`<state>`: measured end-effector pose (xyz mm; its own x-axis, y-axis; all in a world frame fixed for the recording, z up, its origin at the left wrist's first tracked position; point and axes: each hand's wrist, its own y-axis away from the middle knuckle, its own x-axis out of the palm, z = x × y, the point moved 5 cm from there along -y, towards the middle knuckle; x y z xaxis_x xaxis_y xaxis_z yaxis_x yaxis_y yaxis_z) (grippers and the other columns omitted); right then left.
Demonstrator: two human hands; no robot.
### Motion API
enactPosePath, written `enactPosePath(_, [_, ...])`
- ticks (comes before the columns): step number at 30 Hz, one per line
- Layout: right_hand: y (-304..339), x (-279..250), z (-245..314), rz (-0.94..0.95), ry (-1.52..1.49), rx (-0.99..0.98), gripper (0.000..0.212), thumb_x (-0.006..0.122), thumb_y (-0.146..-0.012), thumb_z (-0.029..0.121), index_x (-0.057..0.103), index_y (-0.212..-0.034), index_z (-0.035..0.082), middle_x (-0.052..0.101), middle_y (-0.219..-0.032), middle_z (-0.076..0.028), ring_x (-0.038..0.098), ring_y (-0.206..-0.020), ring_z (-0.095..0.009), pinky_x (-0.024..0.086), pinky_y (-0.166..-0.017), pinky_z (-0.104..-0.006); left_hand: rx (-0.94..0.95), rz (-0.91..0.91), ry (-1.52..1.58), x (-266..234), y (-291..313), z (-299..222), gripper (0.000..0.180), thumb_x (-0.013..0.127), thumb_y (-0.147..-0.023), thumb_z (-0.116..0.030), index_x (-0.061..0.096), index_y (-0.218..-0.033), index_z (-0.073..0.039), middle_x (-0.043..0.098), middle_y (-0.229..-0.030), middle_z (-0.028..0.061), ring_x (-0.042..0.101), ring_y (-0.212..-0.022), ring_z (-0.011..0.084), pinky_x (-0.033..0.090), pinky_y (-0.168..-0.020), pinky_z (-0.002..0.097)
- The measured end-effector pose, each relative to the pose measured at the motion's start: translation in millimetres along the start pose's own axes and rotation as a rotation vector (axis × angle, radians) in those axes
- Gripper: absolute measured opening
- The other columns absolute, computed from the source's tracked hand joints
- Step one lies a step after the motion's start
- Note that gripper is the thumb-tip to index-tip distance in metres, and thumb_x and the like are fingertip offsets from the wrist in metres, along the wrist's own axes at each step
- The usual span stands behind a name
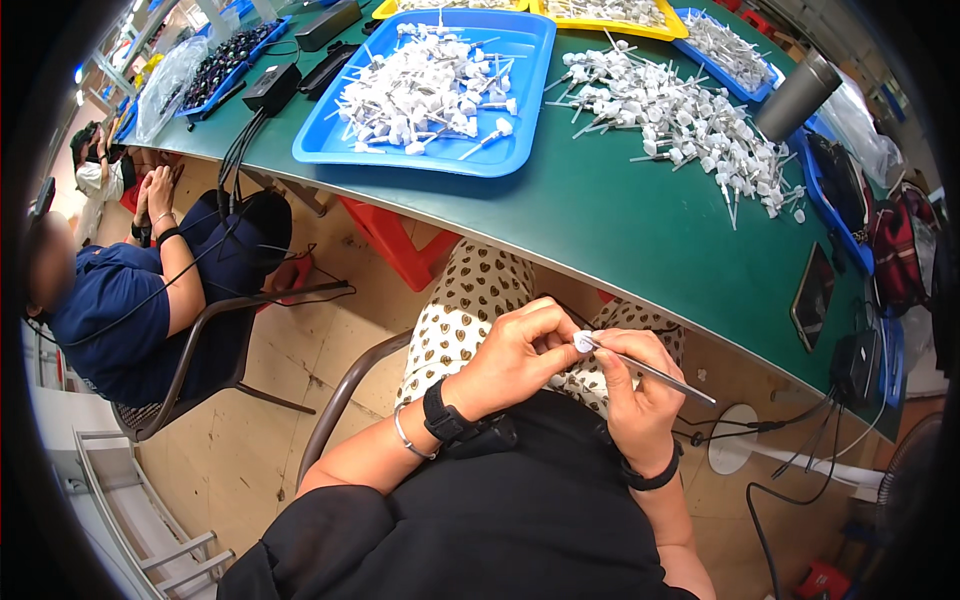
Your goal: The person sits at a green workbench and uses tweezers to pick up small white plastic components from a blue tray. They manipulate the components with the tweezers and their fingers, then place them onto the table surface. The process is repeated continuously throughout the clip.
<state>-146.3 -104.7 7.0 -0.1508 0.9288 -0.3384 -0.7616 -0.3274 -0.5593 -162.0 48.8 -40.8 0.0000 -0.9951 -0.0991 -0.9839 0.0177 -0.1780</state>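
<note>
Over my lap, my left hand is closed, pinching a small white plastic piece between thumb and fingertips. My right hand grips a slim grey metal tool, whose near end sticks out to the right of the fingers. The tool's other end meets the white piece; its exact tip is too small to make out. On the table beyond lies a blue tray with a heap of white-headed pieces with thin grey stems. More such pieces are spread loose to the right of it.
The green table has its edge just beyond my knees. A phone, a dark grey cylinder and cables are at the right. Further trays stand at the back. A seated person is at the left.
</note>
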Motion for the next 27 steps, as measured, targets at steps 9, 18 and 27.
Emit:
enactPosePath(9, [11.5, -0.6, -13.0, -0.11, -0.143, 0.22, 0.005, 0.068, -0.092, 0.001, 0.066, -0.097, -0.002, 0.071, -0.091, -0.011, 0.067, -0.077, -0.017, 0.053, -0.066, -0.0273, -0.055, 0.012, 0.046, 1.8, 0.0, 2.1, 0.01, 0.075, -0.089, -0.007, 0.067, -0.088, -0.002, 0.059, -0.081, 0.0, 0.053, -0.065, 0.0033, 0.041, -0.055, 0.0214])
enactPosePath(18, [14.5, 1.0, -16.0, -0.148, -0.166, 0.282, 0.007, 0.067, -0.094, 0.003, 0.067, -0.098, -0.003, 0.072, -0.094, -0.009, 0.066, -0.076, -0.012, 0.052, -0.065, -0.0244, -0.037, 0.009, 0.045, 1.4, 0.8, 4.5, 0.011, 0.075, -0.09, -0.008, 0.067, -0.088, -0.002, 0.058, -0.082, 0.0, 0.053, -0.065, 0.003, 0.041, -0.054, 0.0212])
enactPosePath(27, [16.3, -0.1, -11.1, 0.002, -0.088, 0.223, 0.009, 0.06, -0.098, 0.001, 0.06, -0.104, -0.005, 0.069, -0.1, -0.014, 0.07, -0.088, -0.018, 0.058, -0.079, -0.0294, -0.014, -0.017, 0.048, -0.9, 2.3, 5.4, 0.01, 0.075, -0.089, -0.006, 0.067, -0.089, -0.001, 0.059, -0.084, 0.0011, 0.056, -0.066, 0.0042, 0.043, -0.055, 0.0212])
